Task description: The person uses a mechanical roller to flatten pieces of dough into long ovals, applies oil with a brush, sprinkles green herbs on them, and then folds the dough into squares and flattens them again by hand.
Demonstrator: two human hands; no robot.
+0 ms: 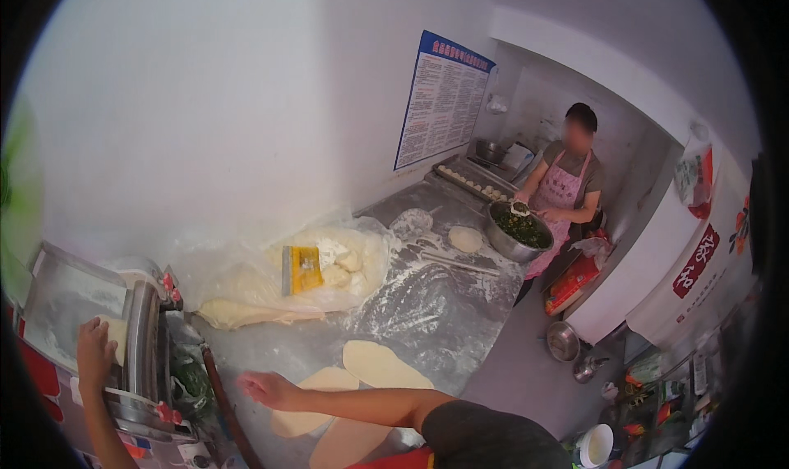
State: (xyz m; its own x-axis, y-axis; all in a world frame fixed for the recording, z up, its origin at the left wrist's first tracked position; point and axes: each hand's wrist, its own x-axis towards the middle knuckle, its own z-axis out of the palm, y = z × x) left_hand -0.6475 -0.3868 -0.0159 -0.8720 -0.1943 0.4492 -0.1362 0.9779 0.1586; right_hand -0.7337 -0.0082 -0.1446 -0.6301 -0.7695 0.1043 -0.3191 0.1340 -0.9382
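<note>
At the far left, my left hand (95, 352) rests on a pale piece of dough (116, 339) on the tray of a dough roller machine (143, 333), beside its metal roller. Whether its fingers grip the dough is unclear. My right hand (268, 390) is above the near part of the floured table, its fingers bent and partly hidden, with no object visible in it. Flat oval dough sheets (385, 364) lie beside and under my right forearm. Behind them, a clear plastic bag (376, 247) holds lumps of dough (336, 275), with a yellow-and-grey scraper (302, 270) on top.
A brown stick (225, 395) leans beside the machine. Farther along lie a rolling pin (459, 264) and a round dough piece (465, 239). A co-worker in a pink apron (558, 189) stands by a steel bowl of chopped greens (521, 247), near a tray of dumplings or buns (471, 182).
</note>
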